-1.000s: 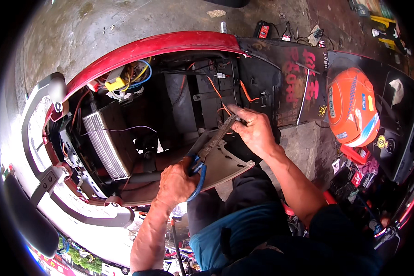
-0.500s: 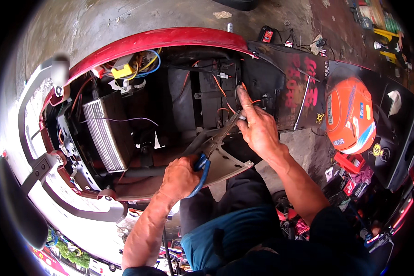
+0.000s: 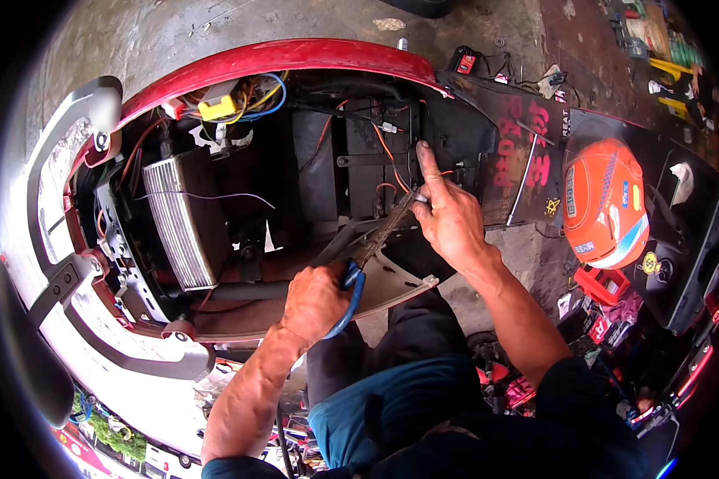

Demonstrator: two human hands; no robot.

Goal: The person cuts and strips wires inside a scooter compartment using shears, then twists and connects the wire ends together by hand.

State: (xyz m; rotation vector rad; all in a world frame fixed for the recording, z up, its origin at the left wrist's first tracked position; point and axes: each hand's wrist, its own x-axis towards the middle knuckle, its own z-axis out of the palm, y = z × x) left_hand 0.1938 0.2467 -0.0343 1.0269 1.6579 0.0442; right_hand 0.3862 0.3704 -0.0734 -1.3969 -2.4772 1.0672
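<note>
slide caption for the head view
Left hand grips blue-handled tool, right hand at its tip; orange helmet to the right.

Blue-handled tool [image 3: 369, 252] partly hidden by left hand [image 3: 315, 302] (grip end); black object [image 3: 415, 6] cut off by top edge.

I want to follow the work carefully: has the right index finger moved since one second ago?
Yes. Against the white connector, the right index finger has moved: its tip is now higher in the picture and closer to it.
</note>
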